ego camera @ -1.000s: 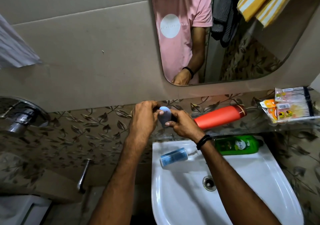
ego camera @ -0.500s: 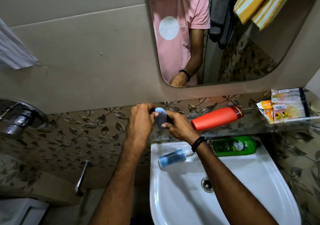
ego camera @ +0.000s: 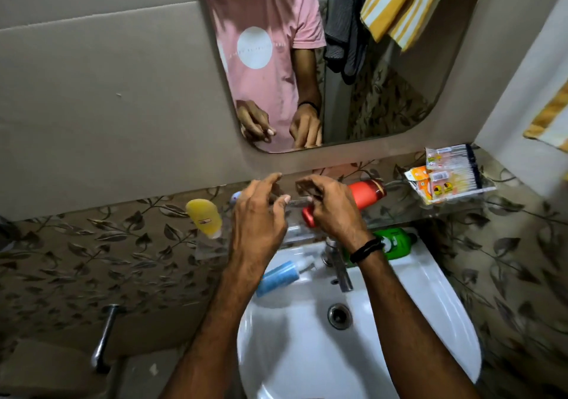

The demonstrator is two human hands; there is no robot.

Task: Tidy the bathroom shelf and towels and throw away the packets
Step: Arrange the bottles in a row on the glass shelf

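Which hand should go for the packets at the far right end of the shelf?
Right. The right hand is over the red bottle, on the packets' side. The left hand would have to cross over it.

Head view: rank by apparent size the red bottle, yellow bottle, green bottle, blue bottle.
1. red bottle, partly hidden by the right hand
2-4. green bottle, blue bottle, yellow bottle: look alike; green and blue partly hidden, so unranked.

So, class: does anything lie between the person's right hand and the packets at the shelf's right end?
Yes. The red bottle lies on its side on the shelf, between the right hand and the packets.
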